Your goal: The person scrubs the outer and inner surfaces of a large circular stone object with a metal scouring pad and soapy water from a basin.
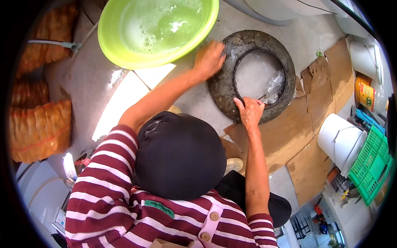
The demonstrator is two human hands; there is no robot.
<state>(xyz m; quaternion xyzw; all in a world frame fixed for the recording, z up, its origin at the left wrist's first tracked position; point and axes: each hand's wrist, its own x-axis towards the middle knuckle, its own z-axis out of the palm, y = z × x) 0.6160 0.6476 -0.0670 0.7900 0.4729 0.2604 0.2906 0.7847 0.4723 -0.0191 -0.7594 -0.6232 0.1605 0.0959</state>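
Observation:
A dark, grimy flat ring (258, 39) with a wide round hole lies on the floor in front of me. My left hand (209, 61) is closed at the ring's left edge, on something small and dark grey that its fingers mostly hide. At the near edge of the hole, my right hand (250, 111) grips the ring, thumb on top and fingers curled over the inner rim. Crumpled clear plastic (274, 87) shows inside the hole, just beyond the right hand. A lime-green basin (108, 50) of foamy water stands beyond my left hand, beside the ring.
Flattened cardboard (275, 142) covers the floor right of the ring. Further right are a white bucket (337, 138), a green plastic crate (370, 159) and a yellow-red container (366, 95). Filled orange mesh sacks (41, 132) line the left side. Black cloth (180, 157) bulges below my arms.

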